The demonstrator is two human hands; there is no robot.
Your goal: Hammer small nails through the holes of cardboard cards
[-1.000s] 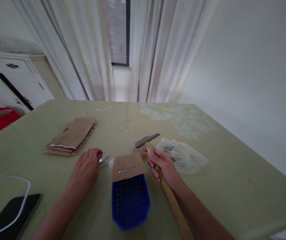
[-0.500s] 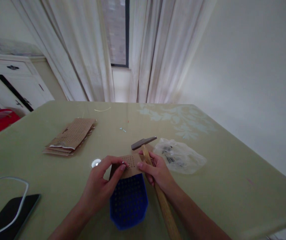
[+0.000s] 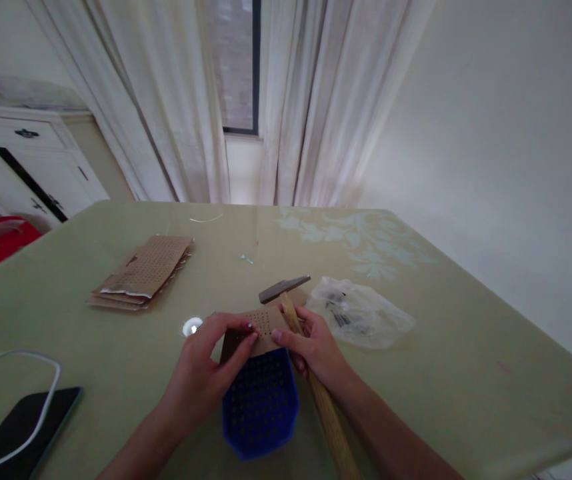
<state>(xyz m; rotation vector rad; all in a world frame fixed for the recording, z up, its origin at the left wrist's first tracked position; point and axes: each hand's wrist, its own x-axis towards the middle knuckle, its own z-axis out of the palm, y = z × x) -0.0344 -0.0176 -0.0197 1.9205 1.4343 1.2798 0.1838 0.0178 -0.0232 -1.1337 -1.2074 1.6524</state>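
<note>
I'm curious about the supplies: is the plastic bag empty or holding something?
Holding something: dark pieces show through the cloudy plastic bag. What they are, I cannot tell.

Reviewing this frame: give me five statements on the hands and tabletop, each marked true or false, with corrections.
1. The right hand grips the hammer. True.
2. The left hand is at the perforated card. True.
3. The left hand also grips the hammer. False: only the right hand does.
4. The blue basket lies nearer the camera than the cardboard stack. True.
5. The cardboard stack is right of the blue basket. False: it is on the left.
</note>
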